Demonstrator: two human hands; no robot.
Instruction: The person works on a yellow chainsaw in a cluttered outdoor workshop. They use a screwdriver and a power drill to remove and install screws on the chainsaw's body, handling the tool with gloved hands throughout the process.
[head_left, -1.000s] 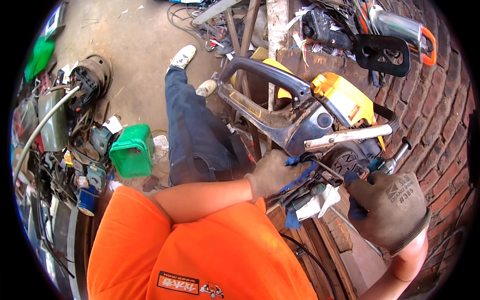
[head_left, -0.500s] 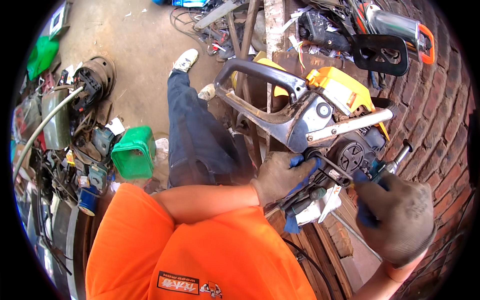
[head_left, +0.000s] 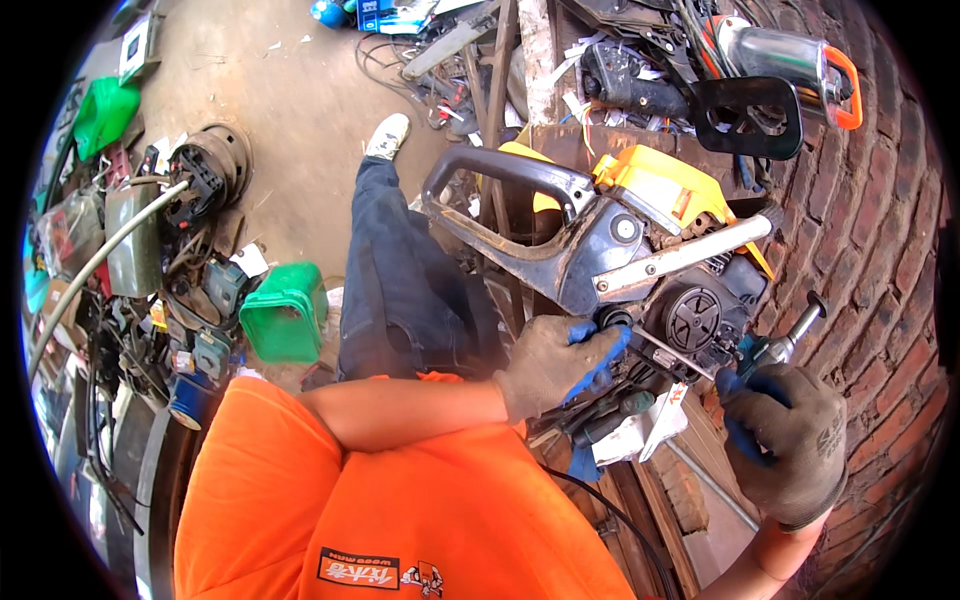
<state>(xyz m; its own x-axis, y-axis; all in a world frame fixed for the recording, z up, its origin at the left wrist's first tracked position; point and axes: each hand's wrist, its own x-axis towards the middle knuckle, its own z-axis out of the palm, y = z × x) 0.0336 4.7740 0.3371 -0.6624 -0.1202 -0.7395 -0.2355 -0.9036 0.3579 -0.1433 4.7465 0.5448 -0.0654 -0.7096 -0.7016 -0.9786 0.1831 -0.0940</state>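
A chainsaw with a black rear handle (head_left: 505,165), yellow top cover (head_left: 660,182) and silver front bar (head_left: 690,255) lies on its side before me. My gloved left hand (head_left: 560,365) curls at its lower part, beside a round black part; what the fingers hold is hidden. A slim metal wrench-like tool (head_left: 670,355) runs from there across the saw toward my gloved right hand (head_left: 780,435), whose fingers are closed round its right end. A metal hand tool (head_left: 790,340) stands just behind that hand, with dark tools and white paper (head_left: 630,430) underneath.
At left are a green tub (head_left: 280,310), a metal wheel rim (head_left: 225,160) and piled machine parts (head_left: 140,260). Another orange-handled machine (head_left: 775,55) and cables sit at upper right above a brick surface (head_left: 870,290). My outstretched leg (head_left: 390,260) lies beside the saw.
The view has shifted slightly. My right hand has moved a little down and away from the saw, with more of the slim tool showing. My left hand stays at the saw.
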